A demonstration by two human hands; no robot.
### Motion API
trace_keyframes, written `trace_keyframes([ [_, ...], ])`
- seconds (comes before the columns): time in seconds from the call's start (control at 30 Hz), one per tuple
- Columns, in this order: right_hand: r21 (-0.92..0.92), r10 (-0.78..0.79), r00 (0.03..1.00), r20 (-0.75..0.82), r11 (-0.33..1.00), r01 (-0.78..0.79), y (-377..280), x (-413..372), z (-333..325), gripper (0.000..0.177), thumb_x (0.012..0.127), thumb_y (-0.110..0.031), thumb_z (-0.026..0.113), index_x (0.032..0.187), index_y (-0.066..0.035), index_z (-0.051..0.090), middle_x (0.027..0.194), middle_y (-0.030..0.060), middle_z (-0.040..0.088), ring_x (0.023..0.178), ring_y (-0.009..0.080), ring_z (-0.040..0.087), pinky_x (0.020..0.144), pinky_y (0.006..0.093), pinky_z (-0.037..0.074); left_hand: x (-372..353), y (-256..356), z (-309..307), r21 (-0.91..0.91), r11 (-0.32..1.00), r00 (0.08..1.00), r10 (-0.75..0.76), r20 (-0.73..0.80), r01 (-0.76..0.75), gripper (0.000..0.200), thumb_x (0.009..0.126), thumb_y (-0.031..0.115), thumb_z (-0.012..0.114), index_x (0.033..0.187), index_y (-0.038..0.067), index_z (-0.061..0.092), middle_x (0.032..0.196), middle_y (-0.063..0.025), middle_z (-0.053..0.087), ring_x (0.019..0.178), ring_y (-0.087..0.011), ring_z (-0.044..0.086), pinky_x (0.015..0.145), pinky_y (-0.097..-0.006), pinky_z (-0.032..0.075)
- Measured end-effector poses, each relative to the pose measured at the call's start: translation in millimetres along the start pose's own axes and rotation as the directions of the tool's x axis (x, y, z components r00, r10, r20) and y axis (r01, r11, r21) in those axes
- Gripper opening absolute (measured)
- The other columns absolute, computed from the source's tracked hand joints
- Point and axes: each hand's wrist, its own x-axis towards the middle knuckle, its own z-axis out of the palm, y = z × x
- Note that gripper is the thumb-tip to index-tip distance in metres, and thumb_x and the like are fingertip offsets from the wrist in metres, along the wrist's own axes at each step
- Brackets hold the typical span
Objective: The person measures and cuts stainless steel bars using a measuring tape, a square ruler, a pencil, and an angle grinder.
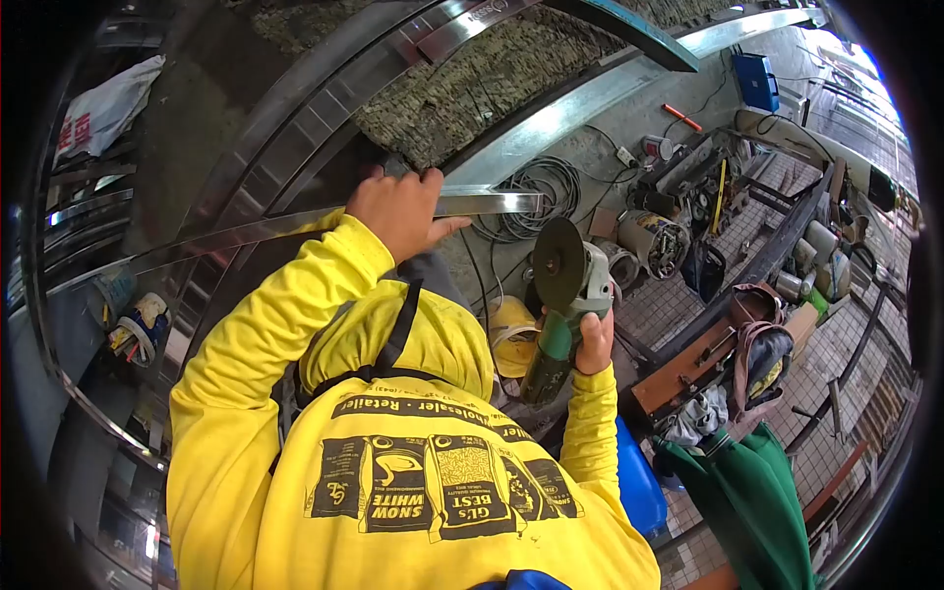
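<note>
My left hand [398,211] is wrapped over a shiny square metal tube [497,203], close to its cut end, with the thumb along its near side. My right hand [594,339] grips a green and grey angle grinder [556,344], held upright in front of my chest. The grinder's dark round disc [559,261] faces toward the tube's end, a short gap to the right of it. Long yellow sleeves cover both arms. Part of the grinder's body is hidden behind its disc.
A coil of grey cable [551,187] lies on the floor beyond the tube. A yellow container [513,339] stands below the grinder. To the right are a bucket of metal parts [654,246], a wooden box [688,369] and a green cloth [747,492]. Metal framing [295,147] runs along the left.
</note>
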Motion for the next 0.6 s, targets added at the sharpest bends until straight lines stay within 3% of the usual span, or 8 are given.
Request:
trace_keyframes([
  [0.03, 0.014, 0.031, 0.999, 0.012, 0.999, -0.031, -3.4, 0.6, 3.6, 0.092, 0.09, -0.06, 0.071, 0.149, 0.0, 0.034, 0.117, 0.0174, 0.064, 0.096, 0.0267, 0.068, 0.081, 0.038, 0.058, 1.9, -0.5, 0.8, 0.013, 1.0, 1.0, 0.018, -0.008, -0.018, 0.065, 0.089, 0.068, 0.065, 0.107, 0.006, 0.062, 0.084, -0.0116, 0.071, 0.073, -0.0321, 0.074, 0.067, -0.0443, 0.058],
  [0.1, 0.057, 0.141, 0.988, 0.059, 0.988, -0.144, -19.3, -0.6, 11.2, 0.103, 0.087, -0.061, 0.074, 0.156, 0.001, 0.028, 0.138, 0.0139, 0.057, 0.118, 0.0246, 0.061, 0.101, 0.0376, 0.051, 2.3, -4.2, 2.7, 0.038, 0.998, 0.999, 0.05, -0.023, -0.049, 0.064, 0.089, 0.069, 0.064, 0.101, 0.007, 0.062, 0.077, -0.0106, 0.071, 0.068, -0.0312, 0.074, 0.062, -0.0426, 0.058],
  [0.17, 0.027, 0.119, 0.992, 0.048, 0.992, -0.121, -9.1, 1.6, 2.5, 0.104, 0.087, -0.061, 0.074, 0.155, 0.003, 0.028, 0.138, 0.0141, 0.057, 0.123, 0.0242, 0.059, 0.106, 0.0371, 0.046, 0.2, -8.1, 12.4, 0.056, 0.996, 0.992, 0.078, -0.097, -0.073, 0.064, 0.089, 0.069, 0.064, 0.102, 0.006, 0.062, 0.077, -0.0104, 0.071, 0.068, -0.0311, 0.074, 0.061, -0.0421, 0.058],
  [0.3, -0.034, 0.073, 0.997, 0.027, 0.997, -0.072, -9.9, 7.9, 2.3, 0.104, 0.087, -0.06, 0.074, 0.155, 0.004, 0.028, 0.138, 0.0139, 0.057, 0.123, 0.0231, 0.059, 0.105, 0.036, 0.046, -3.0, -8.1, 16.8, 0.089, 0.991, 0.974, 0.115, -0.195, -0.099, 0.065, 0.088, 0.07, 0.064, 0.102, 0.006, 0.063, 0.076, -0.0098, 0.07, 0.067, -0.03, 0.074, 0.062, -0.0412, 0.058],
  [0.4, -0.043, 0.075, 0.997, 0.036, 0.996, -0.073, -11.6, 12.9, 2.5, 0.104, 0.087, -0.06, 0.073, 0.155, 0.004, 0.028, 0.139, 0.0139, 0.056, 0.124, 0.0229, 0.058, 0.106, 0.036, 0.045, -2.9, -7.5, 17.2, 0.097, 0.992, 0.979, 0.099, -0.179, -0.082, 0.065, 0.088, 0.07, 0.065, 0.102, 0.006, 0.063, 0.076, -0.0096, 0.07, 0.067, -0.0288, 0.074, 0.061, -0.0405, 0.057],
  [0.5, -0.099, 0.038, 0.999, 0.03, 0.995, -0.035, -18.6, 19.3, 6.7, 0.104, 0.088, -0.06, 0.073, 0.156, 0.004, 0.028, 0.139, 0.0141, 0.056, 0.124, 0.0231, 0.058, 0.106, 0.0365, 0.046, -2.7, -6.6, 14.9, 0.052, 0.998, 0.998, 0.045, -0.051, -0.043, 0.072, 0.088, 0.069, 0.064, 0.116, 0.002, 0.061, 0.086, -0.0141, 0.069, 0.075, -0.032, 0.073, 0.068, -0.0432, 0.058],
  [0.6, -0.097, 0.038, 0.999, 0.033, 0.995, -0.034, -19.2, 21.4, 4.9, 0.105, 0.087, -0.06, 0.074, 0.156, 0.004, 0.027, 0.14, 0.0144, 0.056, 0.124, 0.0235, 0.058, 0.106, 0.0368, 0.046, -3.0, -6.3, 14.1, 0.069, 0.997, 0.997, 0.05, -0.064, -0.046, 0.072, 0.088, 0.07, 0.064, 0.116, 0.003, 0.061, 0.085, -0.0135, 0.069, 0.074, -0.031, 0.073, 0.066, -0.0419, 0.058],
])
